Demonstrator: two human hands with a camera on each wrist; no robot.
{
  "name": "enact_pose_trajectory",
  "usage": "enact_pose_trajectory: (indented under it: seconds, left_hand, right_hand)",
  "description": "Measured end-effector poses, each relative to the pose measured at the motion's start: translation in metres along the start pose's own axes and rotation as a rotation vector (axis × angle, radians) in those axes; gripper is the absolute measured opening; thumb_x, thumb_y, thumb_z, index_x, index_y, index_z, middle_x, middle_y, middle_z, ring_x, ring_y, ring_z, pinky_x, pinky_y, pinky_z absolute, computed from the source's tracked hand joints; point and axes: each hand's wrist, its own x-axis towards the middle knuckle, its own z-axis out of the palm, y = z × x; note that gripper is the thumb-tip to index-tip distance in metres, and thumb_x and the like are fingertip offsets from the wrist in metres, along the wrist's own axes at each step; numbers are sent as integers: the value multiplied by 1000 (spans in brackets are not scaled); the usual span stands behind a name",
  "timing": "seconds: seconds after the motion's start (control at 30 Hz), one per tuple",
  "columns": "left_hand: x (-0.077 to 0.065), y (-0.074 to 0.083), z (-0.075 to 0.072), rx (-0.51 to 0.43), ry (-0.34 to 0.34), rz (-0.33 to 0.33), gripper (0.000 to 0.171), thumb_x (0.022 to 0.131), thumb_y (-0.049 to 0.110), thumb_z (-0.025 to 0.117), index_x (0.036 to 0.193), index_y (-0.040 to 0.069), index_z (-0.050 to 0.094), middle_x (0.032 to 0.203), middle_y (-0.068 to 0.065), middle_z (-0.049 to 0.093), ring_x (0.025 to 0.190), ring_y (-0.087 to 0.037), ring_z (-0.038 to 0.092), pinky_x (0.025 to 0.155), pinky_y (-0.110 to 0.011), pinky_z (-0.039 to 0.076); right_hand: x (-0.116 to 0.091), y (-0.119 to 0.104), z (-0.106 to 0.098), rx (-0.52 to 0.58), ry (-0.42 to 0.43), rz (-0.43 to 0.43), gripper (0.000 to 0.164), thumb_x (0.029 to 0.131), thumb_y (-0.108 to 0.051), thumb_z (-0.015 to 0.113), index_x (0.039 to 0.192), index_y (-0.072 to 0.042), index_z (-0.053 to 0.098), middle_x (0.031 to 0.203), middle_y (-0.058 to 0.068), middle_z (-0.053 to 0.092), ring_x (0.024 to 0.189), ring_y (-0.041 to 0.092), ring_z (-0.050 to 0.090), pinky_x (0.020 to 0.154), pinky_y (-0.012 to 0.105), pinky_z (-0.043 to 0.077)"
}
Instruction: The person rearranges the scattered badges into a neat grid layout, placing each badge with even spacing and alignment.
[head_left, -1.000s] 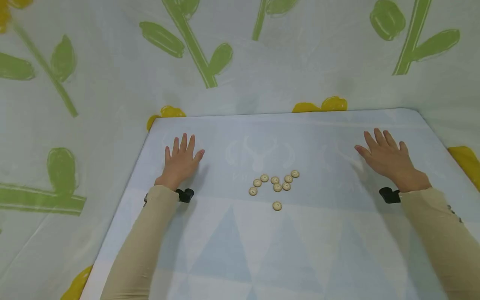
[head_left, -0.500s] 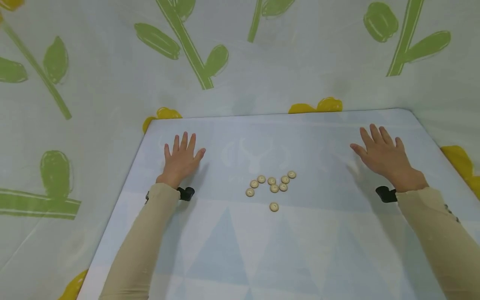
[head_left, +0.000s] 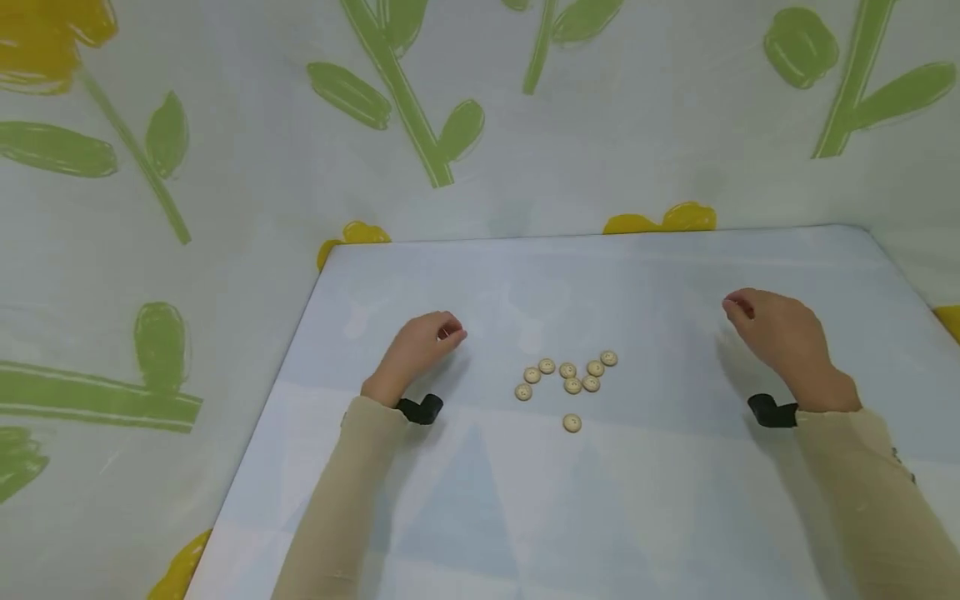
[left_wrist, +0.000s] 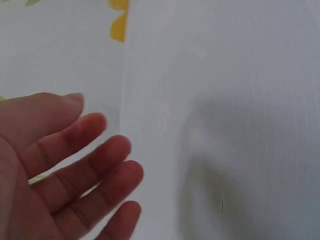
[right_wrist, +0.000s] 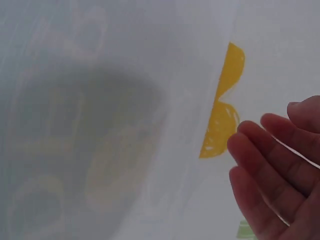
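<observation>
Several round cream buttons (head_left: 572, 386) lie near the middle of the table (head_left: 645, 492) in the head view, in a zigzag row. One single button (head_left: 572, 423) sits apart on the near side of that row. My left hand (head_left: 416, 350) hovers to the left of the buttons, fingers loosely bent and holding nothing. To their right, farther off, my right hand (head_left: 787, 337) hangs over the table with its fingers softly bent, also holding nothing. Both wrist views show bare palms and relaxed fingers; no button appears there.
A pale cloth wall (head_left: 255, 125) with green stems and yellow flowers surrounds the table's far and left sides. Black wrist mounts, a left one (head_left: 422, 409) and a right one (head_left: 772, 412), stick out from the beige sleeves.
Both hands have gone from spread fingers to loosely bent ones. The left hand has moved right, toward the buttons, and the right hand has drawn back slightly. The buttons keep their arrangement.
</observation>
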Motion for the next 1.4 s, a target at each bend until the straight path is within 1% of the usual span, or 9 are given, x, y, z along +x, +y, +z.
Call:
enact_pose_trajectory:
  seconds: [0.23,0.4,0.57,0.83,0.9,1.03,1.13,1.27,1.4]
  left_hand:
    - [-1,23,37,-12,-99,49,21,84,37,59,80,16,60,130,-10,44,125,-30,30,101,-43,24]
    - [-4,34,53,-32,-191,61,25,81,42,60,85,18,61,143,-14,25,133,-34,6,104,-49,11]
    - [-9,38,60,-43,-236,53,33,77,47,63,91,18,61,146,-13,15,134,-32,-2,104,-50,4]
    - [-9,38,65,-67,-259,57,37,72,52,66,94,23,58,149,-11,4,133,-30,-11,103,-48,-5]
    - [-9,38,65,-62,-257,51,36,71,51,67,94,24,58,149,-10,3,133,-29,-11,103,-47,-6]
    - [-10,39,66,-64,-244,62,36,71,50,68,93,24,57,149,-10,2,133,-28,-11,103,-47,-7]
    - [-10,41,68,-59,-230,77,36,71,49,68,93,24,56,149,-10,3,134,-29,-10,103,-47,-6]
    - [-10,41,70,-40,-225,75,35,69,48,70,91,25,55,149,-10,2,133,-30,-11,103,-48,-7]
    - [-11,36,71,-21,-216,70,34,69,47,71,90,26,54,149,-9,1,133,-30,-12,102,-49,-7]
  right_hand:
    - [2,-30,23,260,-76,42,53,90,-50,36,109,-5,56,92,12,61,85,27,51,70,42,42]
    - [11,-41,59,393,-97,70,51,86,-56,39,107,-13,58,89,5,61,84,22,52,63,32,43]
    - [26,-31,98,393,-66,52,50,82,-63,36,105,-24,58,88,-4,60,84,16,50,68,32,42]
    - [49,-36,123,420,-72,36,45,83,-65,33,104,-33,56,90,-9,58,87,14,48,77,38,39]
    - [55,-42,126,432,-65,23,44,81,-67,33,103,-36,56,88,-12,57,85,11,49,76,36,40]
    - [44,-81,91,540,-81,-13,49,87,-59,33,110,-23,57,91,-3,60,85,15,53,74,39,44]
    - [46,-84,94,603,-63,-39,48,91,-54,30,115,-20,54,91,-1,60,84,14,55,75,36,47]
    - [59,-69,124,630,-45,-76,45,91,-53,30,117,-24,53,90,-3,59,81,11,56,72,29,47]
    - [39,-104,96,633,-162,-84,45,90,-48,41,118,-14,53,93,6,60,84,21,55,68,35,45]
